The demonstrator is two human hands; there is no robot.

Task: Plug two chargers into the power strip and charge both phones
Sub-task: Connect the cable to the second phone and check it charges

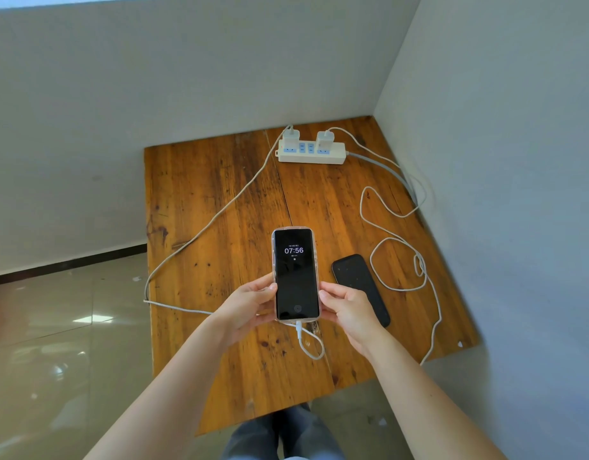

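While both chargers (291, 137) sat plugged into the power strip (311, 153) at the far edge of the wooden table (200, 194), a person held the lit phone (296, 274) above the tabletop, its cable (187, 234) already seated. The left hand (250, 308) and right hand (348, 308) pinched its long edges, fingers closed on the clear case. Rigid, light and likely slick, the handset seemed best gripped by its sides. A second, dark phone (361, 288) lay just beside, apparently uncabled, with a loose cable (399, 260) coiled nearby.
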